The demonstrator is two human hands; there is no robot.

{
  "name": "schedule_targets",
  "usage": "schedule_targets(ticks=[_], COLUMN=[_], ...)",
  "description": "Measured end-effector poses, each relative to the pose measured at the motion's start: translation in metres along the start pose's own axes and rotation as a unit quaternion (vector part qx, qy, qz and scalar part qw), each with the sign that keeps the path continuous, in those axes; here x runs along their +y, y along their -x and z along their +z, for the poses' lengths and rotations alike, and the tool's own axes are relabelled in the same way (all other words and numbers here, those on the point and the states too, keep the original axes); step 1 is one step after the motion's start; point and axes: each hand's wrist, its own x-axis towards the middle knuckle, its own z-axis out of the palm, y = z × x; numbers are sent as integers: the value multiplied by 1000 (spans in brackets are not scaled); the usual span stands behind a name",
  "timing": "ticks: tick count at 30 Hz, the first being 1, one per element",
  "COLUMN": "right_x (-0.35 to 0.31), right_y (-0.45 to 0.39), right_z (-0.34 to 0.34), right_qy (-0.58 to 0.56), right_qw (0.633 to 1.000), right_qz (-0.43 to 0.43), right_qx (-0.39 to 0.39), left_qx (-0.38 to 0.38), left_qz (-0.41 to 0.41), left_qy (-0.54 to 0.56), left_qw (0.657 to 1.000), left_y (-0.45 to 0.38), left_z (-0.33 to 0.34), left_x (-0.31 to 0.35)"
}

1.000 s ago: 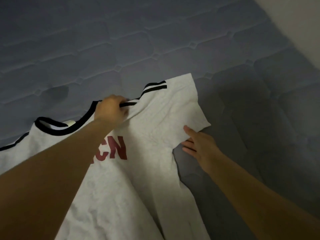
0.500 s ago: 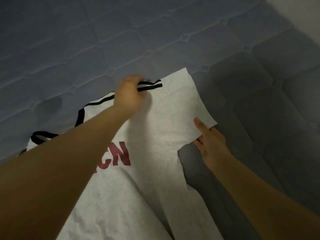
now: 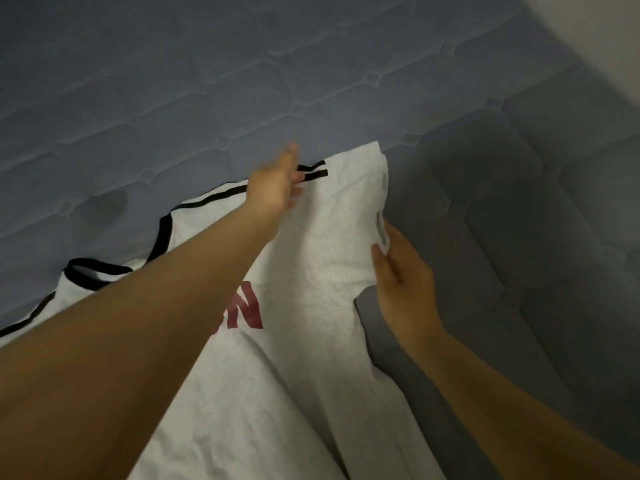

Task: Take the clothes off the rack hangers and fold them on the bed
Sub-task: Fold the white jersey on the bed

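Observation:
A white T-shirt [image 3: 322, 244] with black trim at the collar and shoulder and red letters on the chest lies spread on the blue-grey quilted bed [image 3: 207, 81]. My left hand [image 3: 277, 183] lies stretched over the shoulder by the black stripes, its fingers straight and blurred. At the right sleeve's hem, my right hand [image 3: 401, 271] has its thumb on top of the cloth and its fingers under the edge, pinching it. My left forearm covers most of the red letters.
The mattress spreads out beyond and to the right of the shirt. A pale wall [image 3: 595, 39] meets the bed at the top right. A dark patch [image 3: 104, 207] marks the mattress left of the collar.
My left hand has let go of the black-trimmed shoulder and stretched out flat. My right hand has moved up and taken the sleeve hem, which has lifted a little.

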Motion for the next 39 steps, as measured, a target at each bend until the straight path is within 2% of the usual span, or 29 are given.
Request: schedule_targets(ticks=[3, 6, 8, 10, 12, 15, 17, 22, 24, 26, 29, 34, 39], right_x=[-7, -12, -17, -22, -29, -39, -38, -36, -36, -33, -28, -30, -52], right_y=[2, 3, 4, 7, 11, 17, 24, 42, 52, 59, 69, 91, 113], right_z=[6, 15, 23, 30, 37, 48, 53, 72, 77, 77, 81, 92, 125], right_qy=[123, 277, 335, 354, 370, 385, 409, 476, 471, 475, 487, 498, 488], right_qw=[975, 891, 852, 828, 801, 774, 754, 686, 678, 688, 695, 681, 668], right_qz=[-170, -322, -354, -369, -373, -360, -374, -379, -366, -336, -305, -326, -369], right_qx=[-78, -161, -193, -230, -286, -351, -353, -399, -429, -433, -433, -427, -424], left_qx=[-76, -140, -186, -196, -159, -32, 22, 76, 101, 137, 219, 306, 364], left_qz=[-39, -36, -16, 5, 37, 100, 85, 9, -27, -45, 5, 38, -19], left_qy=[-23, -110, -192, -257, -300, -284, -220, -97, -109, -129, -107, -38, -19], left_qw=[996, 983, 964, 946, 940, 953, 971, 992, 989, 981, 970, 951, 931], left_y=[5, 16, 21, 27, 26, 22, 20, 14, 12, 11, 23, 62, 112], left_z=[-3, -4, -7, -8, -10, -26, -49, -127, -155, -172, -186, -231, -303], left_x=[23, 39, 42, 39, 30, 15, 6, -30, -54, -76, -97, -120, -166])
